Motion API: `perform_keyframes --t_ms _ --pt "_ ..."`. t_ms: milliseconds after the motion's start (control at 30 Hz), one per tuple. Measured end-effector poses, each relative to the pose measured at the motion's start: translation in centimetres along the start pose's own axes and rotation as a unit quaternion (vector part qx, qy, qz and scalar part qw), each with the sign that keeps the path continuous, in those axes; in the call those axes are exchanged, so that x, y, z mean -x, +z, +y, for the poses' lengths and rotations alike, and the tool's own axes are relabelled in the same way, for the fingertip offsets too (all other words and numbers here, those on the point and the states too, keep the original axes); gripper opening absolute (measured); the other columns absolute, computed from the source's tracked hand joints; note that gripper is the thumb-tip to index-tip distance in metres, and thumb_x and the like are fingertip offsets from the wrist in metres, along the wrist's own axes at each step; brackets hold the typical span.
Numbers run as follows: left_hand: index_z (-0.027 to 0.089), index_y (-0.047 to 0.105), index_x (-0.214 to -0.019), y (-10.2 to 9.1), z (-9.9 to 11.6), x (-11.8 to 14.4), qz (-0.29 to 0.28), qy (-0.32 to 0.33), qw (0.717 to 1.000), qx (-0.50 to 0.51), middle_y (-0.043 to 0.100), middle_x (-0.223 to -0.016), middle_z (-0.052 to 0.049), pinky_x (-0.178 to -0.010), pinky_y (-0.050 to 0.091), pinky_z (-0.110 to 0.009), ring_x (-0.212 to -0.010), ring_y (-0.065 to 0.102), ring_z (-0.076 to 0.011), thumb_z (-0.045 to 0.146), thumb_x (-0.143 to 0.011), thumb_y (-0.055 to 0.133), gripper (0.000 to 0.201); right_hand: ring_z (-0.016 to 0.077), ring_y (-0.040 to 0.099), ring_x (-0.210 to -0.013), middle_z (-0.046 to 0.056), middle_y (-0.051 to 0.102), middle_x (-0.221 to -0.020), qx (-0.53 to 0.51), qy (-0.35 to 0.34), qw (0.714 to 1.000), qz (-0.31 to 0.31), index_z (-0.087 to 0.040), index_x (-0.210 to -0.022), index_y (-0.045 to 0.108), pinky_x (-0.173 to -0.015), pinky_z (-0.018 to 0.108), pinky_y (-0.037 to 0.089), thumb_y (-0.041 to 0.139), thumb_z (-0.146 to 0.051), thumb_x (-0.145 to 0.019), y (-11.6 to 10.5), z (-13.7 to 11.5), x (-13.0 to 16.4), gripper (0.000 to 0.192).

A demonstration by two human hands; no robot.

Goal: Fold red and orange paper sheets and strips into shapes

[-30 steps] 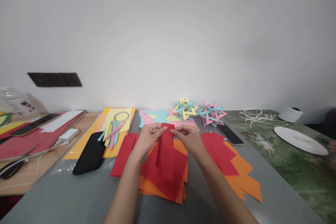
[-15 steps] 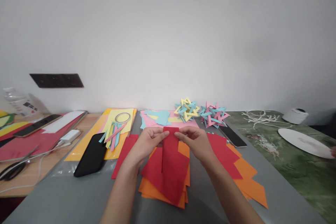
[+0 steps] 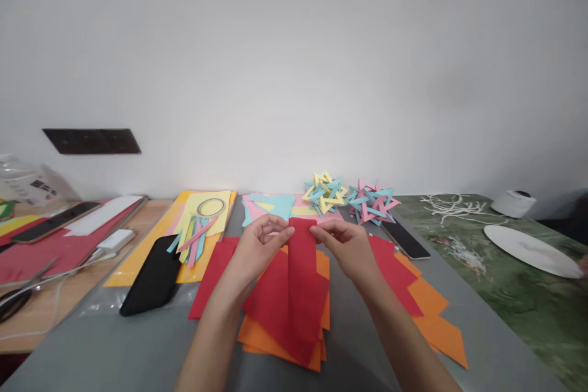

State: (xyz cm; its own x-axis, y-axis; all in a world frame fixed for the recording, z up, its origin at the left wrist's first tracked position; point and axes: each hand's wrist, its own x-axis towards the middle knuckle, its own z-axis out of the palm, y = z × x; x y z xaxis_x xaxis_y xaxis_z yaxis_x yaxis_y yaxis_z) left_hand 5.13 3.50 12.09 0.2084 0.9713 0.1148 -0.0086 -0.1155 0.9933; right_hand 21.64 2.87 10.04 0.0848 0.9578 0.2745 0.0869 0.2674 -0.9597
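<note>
A narrow folded piece of red paper [image 3: 302, 257] stands upright between my hands, a lengthwise crease or edge along its left side. My left hand [image 3: 261, 248] is closed, its thumb and fingertips pinching the upper left edge. At the upper right edge, the thumb and bent fingers of my right hand [image 3: 345, 249] pinch the same paper. Behind and below it lies a pile of orange paper [image 3: 271, 343] with red sheets [image 3: 266, 294] on top. More red paper [image 3: 214, 275] rests beside my left forearm. To the right, red pieces [image 3: 397, 278] overlap orange pieces [image 3: 441, 324].
Two folded paper star balls [image 3: 325, 193] stand by the wall. A black phone [image 3: 151, 275] and paper strips [image 3: 195, 239] with a tape roll [image 3: 210, 207] lie left. Another phone [image 3: 407, 239] is right. Scissors [image 3: 22, 297], cables, string [image 3: 452, 205] and a white plate [image 3: 533, 251] lie farther out.
The view has shifted slightly to the right. Both hands keep their pinch on the red paper, which sits nearly as before with small finger adjustments.
</note>
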Motion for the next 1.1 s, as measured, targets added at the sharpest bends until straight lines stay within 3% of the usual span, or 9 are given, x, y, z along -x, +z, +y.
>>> perform_keyframes --t_ms 167,600,800,1000,1100 --pt "0.016 0.062 -0.067 0.3 0.4 0.1 0.0 -0.016 0.998 -0.064 0.059 -0.065 0.0 -0.054 0.037 -0.019 -0.061 0.051 -0.0106 0.034 -0.063 0.062 0.019 0.0155 0.059 -0.06 0.003 0.064 -0.063 0.049 -0.027 0.998 -0.003 -0.018 -0.065 0.065 -0.056 0.026 0.045 0.06 -0.032 -0.068 0.0 -0.4 0.2 0.016" --pt "0.015 0.063 -0.065 0.4 0.9 0.7 -0.009 -0.026 0.999 -0.029 0.061 -0.063 -0.001 -0.053 0.038 -0.019 -0.059 0.052 -0.01 0.033 -0.065 0.061 0.017 0.0139 0.056 -0.059 0.0 0.062 -0.059 0.114 -0.091 0.989 0.0 -0.019 -0.06 0.062 -0.055 0.024 0.042 0.056 -0.031 -0.072 -0.3 -1.4 0.7 0.018" --pt "0.014 0.061 -0.075 0.6 1.4 0.9 0.026 -0.067 0.997 0.017 0.066 -0.068 -0.004 -0.056 0.044 -0.022 -0.063 0.059 -0.0142 0.029 -0.058 0.068 0.024 0.0142 0.056 -0.061 0.002 0.063 -0.063 0.103 -0.106 0.989 0.02 -0.019 -0.063 0.064 -0.056 0.025 0.043 0.057 -0.029 -0.071 -0.3 -1.6 0.9 0.014" --pt "0.015 0.059 -0.075 0.8 2.0 1.2 0.039 -0.073 0.996 0.021 0.065 -0.062 -0.001 -0.053 0.044 -0.02 -0.057 0.058 -0.011 0.027 -0.058 0.069 0.023 0.0128 0.055 -0.051 0.0 0.06 -0.058 0.048 -0.087 0.994 0.045 -0.019 -0.073 0.063 -0.048 0.024 0.044 0.061 -0.03 -0.068 -0.2 -1.8 1.2 0.012" --pt "0.015 0.059 -0.073 0.9 2.1 1.3 0.03 -0.068 0.997 0.009 0.064 -0.061 -0.001 -0.051 0.043 -0.02 -0.056 0.058 -0.0112 0.027 -0.058 0.068 0.022 0.013 0.055 -0.054 0.0 0.061 -0.061 0.071 -0.093 0.992 0.054 -0.019 -0.073 0.062 -0.052 0.025 0.046 0.061 -0.029 -0.068 -0.3 -2.3 1.5 0.011"
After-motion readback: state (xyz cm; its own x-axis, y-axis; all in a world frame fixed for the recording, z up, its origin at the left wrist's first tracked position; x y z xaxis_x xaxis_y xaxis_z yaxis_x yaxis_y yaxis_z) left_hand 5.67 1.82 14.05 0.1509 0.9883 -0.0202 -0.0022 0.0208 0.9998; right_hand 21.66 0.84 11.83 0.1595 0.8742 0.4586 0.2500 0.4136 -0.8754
